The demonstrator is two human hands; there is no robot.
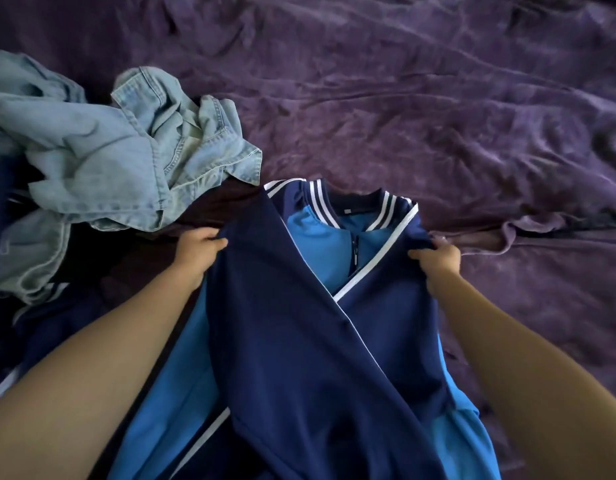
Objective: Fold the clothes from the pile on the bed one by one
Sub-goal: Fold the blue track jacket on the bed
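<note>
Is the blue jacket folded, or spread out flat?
Partly folded: the jacket has navy sleeves crossed over its front; left hand and right hand grip its sides.

Hem of jacket (299,341) below bottom edge; denim pile (92,150) past left edge.

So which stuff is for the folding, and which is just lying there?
For the folding:
blue jacket, gripped near its shoulders by the left hand and the right hand
denim clothes in the pile, not yet folded

Just lying there:
purple bedcover, which is only the surface underneath
</note>
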